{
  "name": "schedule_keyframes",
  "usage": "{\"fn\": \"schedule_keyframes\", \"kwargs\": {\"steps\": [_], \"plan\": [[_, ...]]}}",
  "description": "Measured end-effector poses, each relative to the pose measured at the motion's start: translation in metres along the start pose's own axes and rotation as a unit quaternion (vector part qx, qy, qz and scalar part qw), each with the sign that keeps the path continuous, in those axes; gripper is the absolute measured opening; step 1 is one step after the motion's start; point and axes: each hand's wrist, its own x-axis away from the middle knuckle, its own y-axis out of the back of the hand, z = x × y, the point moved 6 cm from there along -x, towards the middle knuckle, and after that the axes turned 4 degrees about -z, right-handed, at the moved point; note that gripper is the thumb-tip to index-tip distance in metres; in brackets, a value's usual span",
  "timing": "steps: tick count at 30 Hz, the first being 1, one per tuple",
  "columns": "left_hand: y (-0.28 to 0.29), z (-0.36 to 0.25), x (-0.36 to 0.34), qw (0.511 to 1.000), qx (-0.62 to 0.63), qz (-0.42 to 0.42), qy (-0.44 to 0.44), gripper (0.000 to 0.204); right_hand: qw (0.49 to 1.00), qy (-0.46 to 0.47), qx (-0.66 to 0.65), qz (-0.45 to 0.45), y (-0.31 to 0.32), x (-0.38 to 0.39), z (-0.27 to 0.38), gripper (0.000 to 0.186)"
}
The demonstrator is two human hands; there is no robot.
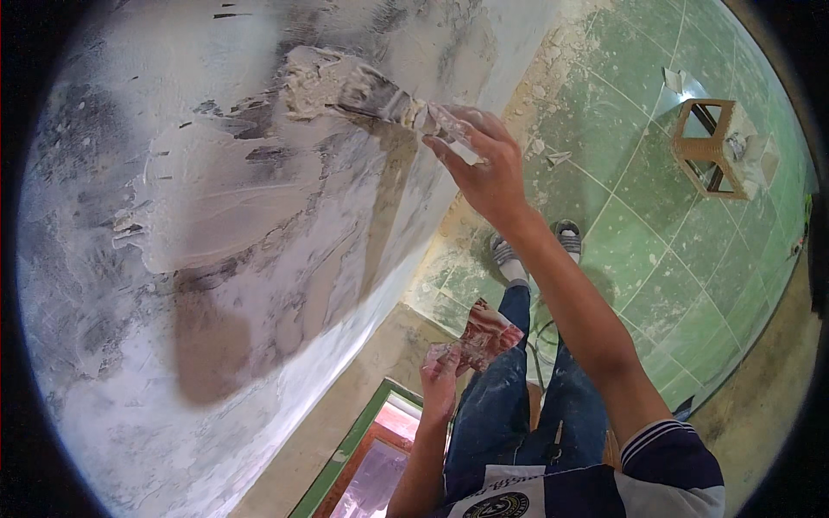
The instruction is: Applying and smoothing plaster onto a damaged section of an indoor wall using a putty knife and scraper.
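My right hand (484, 160) reaches up to the wall and is closed round the handle of a putty knife (373, 93). Its wide metal blade, smeared with white, lies against or very close to a thick, rough lump of wet putty (313, 82) on the wall. Lower down, in front of my thighs, my left hand (440, 373) grips a second putty knife (490, 337), whose flared blade looks reddish and streaked. A smoother patch of fresh putty (233, 198) spreads across the wall left of the lump. White residue coats the fingers of both hands.
The grey-white wall (112, 345) fills the left side. Green floor tiles (639, 250), dusted white, carry crumbled debris (535, 95) along the wall's foot. A brown stool-like frame (712, 147) stands at right. Near my left forearm is a green-framed opening (345, 462).
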Motion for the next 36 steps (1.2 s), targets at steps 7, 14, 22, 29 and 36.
{"fn": "schedule_keyframes", "kwargs": {"steps": [7, 14, 22, 29, 36], "plan": [[0.004, 0.006, -0.002, 1.000, -0.018, -0.008, 0.006, 0.017, 0.997, -0.054, 0.031, 0.034, 0.011, 0.053, -0.062, 0.034], [0.001, 0.004, -0.002, 1.000, -0.004, 0.001, 0.004, 0.012, 0.999, -0.025, -0.019, -0.001, -0.001, 0.004, -0.014, 0.034], [-0.007, -0.002, 0.001, 1.000, 0.016, 0.001, 0.006, 0.013, 0.999, -0.045, 0.014, 0.017, 0.010, 0.034, -0.042, 0.033], [0.000, 0.001, -0.001, 1.000, 0.005, -0.013, 0.009, 0.014, 0.999, 0.029, -0.037, 0.013, 0.009, -0.021, 0.056, 0.037], [0.001, 0.001, -0.003, 0.999, -0.027, 0.013, -0.018, 0.021, 0.999, -0.006, 0.017, 0.034, 0.003, 0.020, 0.009, 0.037]]}}
